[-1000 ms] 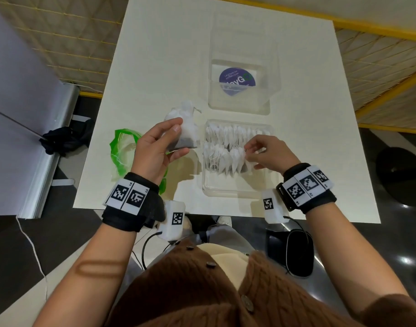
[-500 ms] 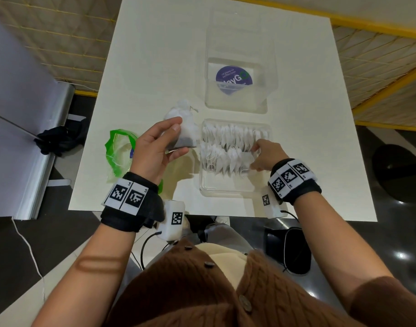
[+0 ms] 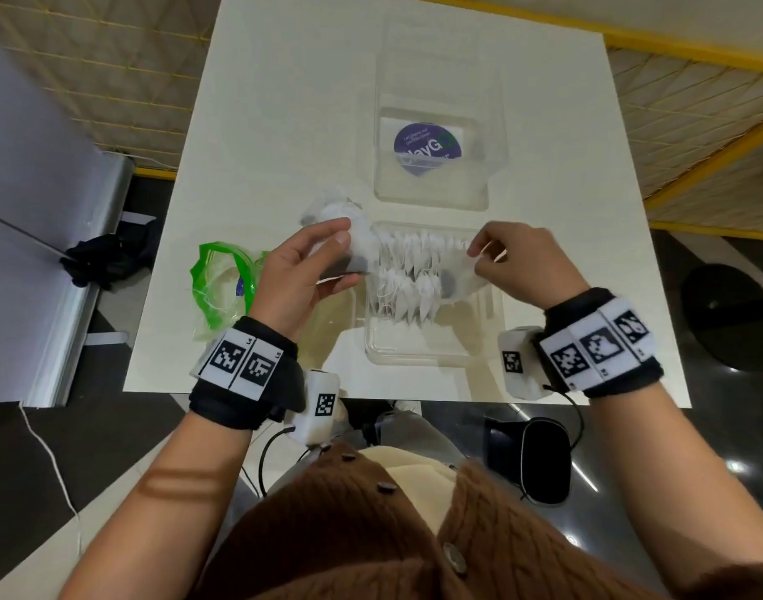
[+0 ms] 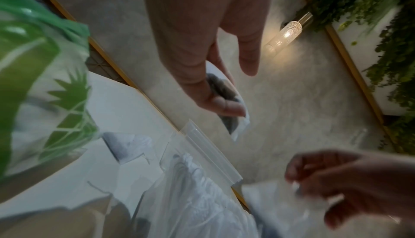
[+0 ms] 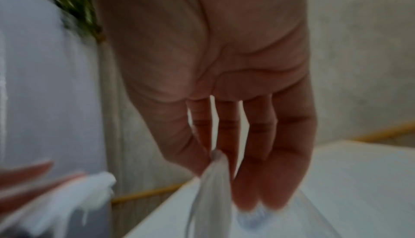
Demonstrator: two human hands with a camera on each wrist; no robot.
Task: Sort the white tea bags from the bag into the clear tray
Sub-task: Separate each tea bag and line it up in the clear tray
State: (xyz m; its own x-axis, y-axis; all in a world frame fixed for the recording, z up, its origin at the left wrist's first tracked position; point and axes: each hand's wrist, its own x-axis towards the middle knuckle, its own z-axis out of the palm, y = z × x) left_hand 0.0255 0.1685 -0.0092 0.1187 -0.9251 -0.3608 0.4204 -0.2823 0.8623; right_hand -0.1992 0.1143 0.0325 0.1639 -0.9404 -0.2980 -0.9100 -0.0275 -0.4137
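Observation:
The clear tray (image 3: 414, 357) lies on the white table with two rows of white tea bags (image 3: 407, 292) standing in its far half. My left hand (image 3: 342, 258) hovers at the tray's left edge and grips a small bunch of tea bags (image 3: 362, 253) between thumb and fingers. In the left wrist view the thumb presses on that bunch (image 4: 231, 122). My right hand (image 3: 477, 258) is above the tray's right side and pinches one tea bag (image 3: 459, 277), which hangs from the fingertips (image 5: 213, 179). The green-printed plastic bag (image 3: 223, 279) lies left of my left hand.
A clear lid or box with a purple round sticker (image 3: 429, 149) stands just behind the tray. A few loose tea bags (image 3: 327, 205) lie on the table behind my left hand. The table's front edge runs under both wrists.
My right hand has come up from the tray's front right part and now holds a tea bag over the tray's right side. The left hand has hardly moved.

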